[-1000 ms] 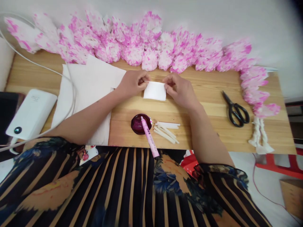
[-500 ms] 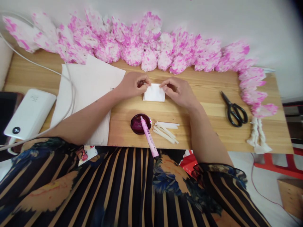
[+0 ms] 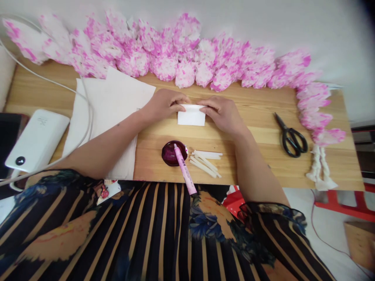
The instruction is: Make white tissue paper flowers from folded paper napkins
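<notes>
A small white folded paper [image 3: 191,116] lies between my hands over the wooden table [image 3: 164,132]. My left hand [image 3: 167,104] pinches its upper left corner, and my right hand [image 3: 222,112] pinches the upper right corner. A narrow band shows along the paper's top edge, between the fingertips. Nearer to me, a pink marker [image 3: 185,169] rests with its upper end on a dark purple dish [image 3: 167,155]. Several thin white sticks [image 3: 205,166] lie just right of the dish. Large white sheets [image 3: 102,105] lie partly under my left forearm.
Pink-and-white paper flowers [image 3: 164,66] line the back and right of the table. Black scissors [image 3: 293,142] lie at the right, near twisted white strips [image 3: 319,168]. At the left are a white power bank [image 3: 38,140], a cable [image 3: 52,80] and a dark device [image 3: 10,136].
My fingertips have shifted along the paper's top edge, with the thumbs now on its near side. A narrow band now shows at that edge. The other objects look unmoved.
</notes>
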A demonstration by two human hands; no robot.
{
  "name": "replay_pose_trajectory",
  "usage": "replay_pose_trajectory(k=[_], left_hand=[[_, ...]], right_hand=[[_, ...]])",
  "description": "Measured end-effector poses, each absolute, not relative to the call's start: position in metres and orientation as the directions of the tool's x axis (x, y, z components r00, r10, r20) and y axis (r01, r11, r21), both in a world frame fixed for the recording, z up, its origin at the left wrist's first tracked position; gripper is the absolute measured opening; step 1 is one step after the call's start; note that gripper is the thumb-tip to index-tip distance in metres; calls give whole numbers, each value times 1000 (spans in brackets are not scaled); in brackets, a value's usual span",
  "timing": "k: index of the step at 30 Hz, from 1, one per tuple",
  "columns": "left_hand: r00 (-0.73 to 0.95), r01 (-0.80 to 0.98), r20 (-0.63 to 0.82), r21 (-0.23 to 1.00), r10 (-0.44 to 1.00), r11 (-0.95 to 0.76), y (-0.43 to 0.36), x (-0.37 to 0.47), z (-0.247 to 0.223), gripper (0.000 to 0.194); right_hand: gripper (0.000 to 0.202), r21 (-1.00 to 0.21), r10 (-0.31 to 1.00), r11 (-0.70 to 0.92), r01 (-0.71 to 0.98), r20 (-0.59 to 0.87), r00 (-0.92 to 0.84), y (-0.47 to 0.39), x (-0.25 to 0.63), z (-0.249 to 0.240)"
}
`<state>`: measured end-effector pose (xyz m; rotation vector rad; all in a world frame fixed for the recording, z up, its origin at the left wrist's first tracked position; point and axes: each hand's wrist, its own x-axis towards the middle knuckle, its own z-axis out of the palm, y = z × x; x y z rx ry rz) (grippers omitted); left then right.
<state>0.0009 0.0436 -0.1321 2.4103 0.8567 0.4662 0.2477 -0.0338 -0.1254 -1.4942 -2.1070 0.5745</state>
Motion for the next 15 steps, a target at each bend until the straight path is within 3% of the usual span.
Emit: replay_pose_trajectory(k=[7, 15], left_hand=[[721, 440, 169, 638, 672, -632, 41, -2, -129, 45], [745, 438, 163, 612, 647, -658, 45, -1, -133, 47]], right_hand=[[33, -585, 945, 324, 743, 163, -284, -33, 248, -127], [32, -588, 946, 320, 743, 160, -281, -34, 247, -127]])
